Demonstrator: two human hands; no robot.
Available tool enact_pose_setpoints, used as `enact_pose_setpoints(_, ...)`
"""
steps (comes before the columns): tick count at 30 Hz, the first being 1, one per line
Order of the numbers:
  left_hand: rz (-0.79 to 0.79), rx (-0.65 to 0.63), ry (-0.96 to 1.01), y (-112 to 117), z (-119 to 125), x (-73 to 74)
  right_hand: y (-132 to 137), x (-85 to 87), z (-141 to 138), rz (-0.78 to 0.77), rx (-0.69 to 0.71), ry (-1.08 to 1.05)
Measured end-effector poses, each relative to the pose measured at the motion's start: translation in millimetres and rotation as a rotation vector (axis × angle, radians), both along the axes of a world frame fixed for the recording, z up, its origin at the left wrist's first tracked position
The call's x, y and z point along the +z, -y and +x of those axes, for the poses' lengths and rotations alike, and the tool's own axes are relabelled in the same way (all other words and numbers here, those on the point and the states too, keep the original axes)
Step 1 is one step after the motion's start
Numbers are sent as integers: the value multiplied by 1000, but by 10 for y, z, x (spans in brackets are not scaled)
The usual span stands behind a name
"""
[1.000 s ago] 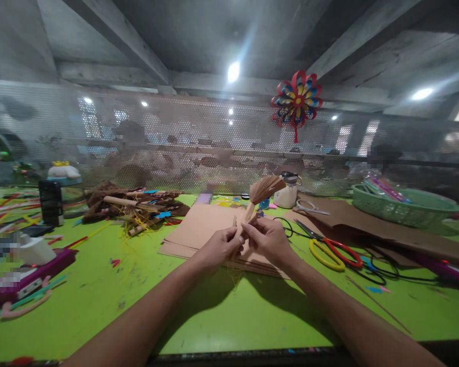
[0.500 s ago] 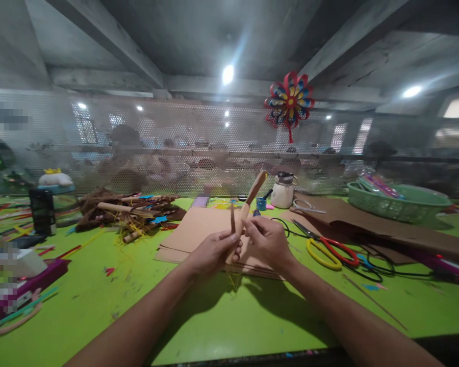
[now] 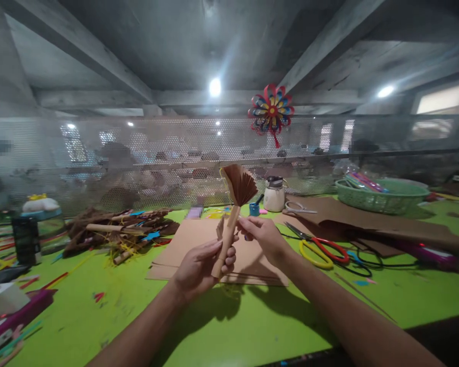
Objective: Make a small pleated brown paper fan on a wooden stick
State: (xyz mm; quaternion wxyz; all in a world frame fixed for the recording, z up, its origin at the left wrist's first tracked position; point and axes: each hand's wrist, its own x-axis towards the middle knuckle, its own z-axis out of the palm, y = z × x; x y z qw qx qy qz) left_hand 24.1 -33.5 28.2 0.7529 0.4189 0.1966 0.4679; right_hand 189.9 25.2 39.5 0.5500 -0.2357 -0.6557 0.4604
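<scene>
My left hand [image 3: 199, 265] wraps around a rolled brown paper stem, part of a pleated paper piece [image 3: 240, 186] held upright and leaning right. Its folds fan out at the top, with a thin yellow edge on the left. A smaller pleated bit sticks up beside my left thumb. My right hand [image 3: 265, 239] is closed in a pinch against the stem's right side; what lies between those fingertips is too small to make out. Beneath both hands lies a stack of brown paper sheets [image 3: 191, 237] on the green table.
Scissors with red and yellow handles [image 3: 315, 253] lie right of the stack. Behind are a blue ink bottle [image 3: 254, 209], a white jug [image 3: 274, 196] and a green basket [image 3: 382, 200]. A pile of brown paper pieces [image 3: 110, 229] sits left. A dark phone [image 3: 26, 242] stands farther left.
The paper piece has turned, so its pleated top, earlier seen edge-on, now shows spread as a fan. My right hand has shifted slightly left, still close to the stem. The view has tilted up.
</scene>
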Motion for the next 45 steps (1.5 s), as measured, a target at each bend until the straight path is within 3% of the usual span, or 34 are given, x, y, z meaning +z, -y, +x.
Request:
enact_pose_setpoints(3,-33,-47,5,21,36,11,20,45,18,-98,195,-69)
enact_pose_setpoints(5,-46,-56,-6,30,57,16,19,58,25,-140,253,-110)
enact_pose_setpoints(26,10,145,-166,-3,90,-69,-87,-23,-31,-242,233,-224)
enact_pose_setpoints(32,23,195,-160,-14,54,-47,-87,2,-6,-115,115,-104)
enact_pose_setpoints(37,68,269,-109,-65,-50,23,-277,-100,49,95,-56,205)
enact_pose_setpoints(40,58,301,-86,-95,-114,67,-493,-193,169,10,-179,408)
enact_pose_setpoints(45,79,324,-39,-141,-173,95,-761,-134,596,-57,-389,414)
